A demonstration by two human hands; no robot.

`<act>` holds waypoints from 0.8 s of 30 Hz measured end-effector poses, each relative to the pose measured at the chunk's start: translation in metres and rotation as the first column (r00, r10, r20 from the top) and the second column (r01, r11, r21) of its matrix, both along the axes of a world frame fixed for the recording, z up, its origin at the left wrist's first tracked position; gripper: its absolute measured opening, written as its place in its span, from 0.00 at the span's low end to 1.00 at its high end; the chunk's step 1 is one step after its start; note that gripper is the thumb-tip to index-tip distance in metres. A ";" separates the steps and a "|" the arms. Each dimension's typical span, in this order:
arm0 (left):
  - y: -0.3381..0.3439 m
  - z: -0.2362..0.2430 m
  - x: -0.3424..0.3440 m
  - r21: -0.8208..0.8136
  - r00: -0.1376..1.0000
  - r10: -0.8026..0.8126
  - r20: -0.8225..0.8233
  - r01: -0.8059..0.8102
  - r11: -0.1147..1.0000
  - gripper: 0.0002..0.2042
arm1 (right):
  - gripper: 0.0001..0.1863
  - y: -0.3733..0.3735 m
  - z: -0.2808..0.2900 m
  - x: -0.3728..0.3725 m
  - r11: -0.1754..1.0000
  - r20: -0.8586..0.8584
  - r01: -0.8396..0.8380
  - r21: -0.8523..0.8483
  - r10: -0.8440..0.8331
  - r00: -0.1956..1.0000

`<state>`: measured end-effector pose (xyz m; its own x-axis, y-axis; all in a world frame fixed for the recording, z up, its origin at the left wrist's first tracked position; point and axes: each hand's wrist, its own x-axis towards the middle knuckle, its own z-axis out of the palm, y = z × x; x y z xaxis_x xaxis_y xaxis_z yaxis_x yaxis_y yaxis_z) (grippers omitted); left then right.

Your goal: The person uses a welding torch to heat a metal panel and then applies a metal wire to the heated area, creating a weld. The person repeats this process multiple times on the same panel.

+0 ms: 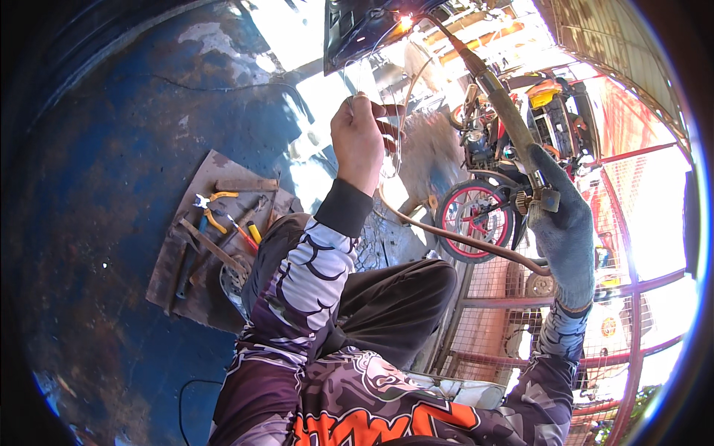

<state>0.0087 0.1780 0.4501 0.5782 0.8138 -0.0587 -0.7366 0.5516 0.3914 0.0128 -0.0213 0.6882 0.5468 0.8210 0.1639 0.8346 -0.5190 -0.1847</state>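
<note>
My right hand (pixel 569 234), in a grey-blue glove, is closed around the valve end of a gas welding torch (pixel 507 111). The torch slants up and to the left, and a bright flame (pixel 406 22) burns at its tip against a dark, glossy metal panel (pixel 353 37). My bare left hand (pixel 358 149) is raised below that panel with thumb and forefinger pinched on a thin wire (pixel 377 46), which runs up toward the flame. More thin wire loops beside the fingers. A brown hose (pixel 476 241) curves across to the torch's lower end by my right wrist.
A worn board (pixel 167 271) on the blue floor (pixel 111 223) holds yellow-handled pliers (pixel 216 221), a wooden-handled hammer (pixel 216 249) and several other tools. On the right stand a motorcycle with a red-rimmed wheel (pixel 476 215) and a red-framed mesh fence (pixel 550 303). My bent knee (pixel 435 286) lies between.
</note>
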 end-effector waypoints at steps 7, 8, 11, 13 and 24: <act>0.000 -0.003 0.003 0.022 1.000 0.006 -0.018 -0.006 1.000 0.14 | 0.38 -0.002 -0.002 0.001 0.997 -0.117 0.047 0.063 -0.040 0.992; 0.000 -0.003 0.003 0.021 1.000 0.003 -0.020 -0.003 1.000 0.14 | 0.38 -0.002 -0.001 0.000 0.998 -0.096 0.028 0.053 -0.023 0.995; 0.000 -0.003 0.003 0.017 1.000 -0.006 -0.015 0.006 1.000 0.14 | 0.39 -0.001 -0.001 -0.001 0.999 -0.064 0.011 0.050 -0.008 0.998; 0.000 -0.002 0.002 0.016 1.000 -0.010 -0.012 0.010 1.000 0.14 | 0.40 0.000 0.001 0.000 1.000 -0.031 -0.003 0.024 0.004 1.000; 0.001 -0.001 0.004 0.014 1.000 -0.009 -0.004 0.009 1.000 0.15 | 0.39 -0.002 0.003 0.000 0.998 -0.101 0.050 0.043 -0.045 0.994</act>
<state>0.0125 0.1791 0.4490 0.5849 0.8096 -0.0498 -0.7301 0.5523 0.4024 0.0127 -0.0232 0.6913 0.6008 0.7865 0.1431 0.7851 -0.5469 -0.2905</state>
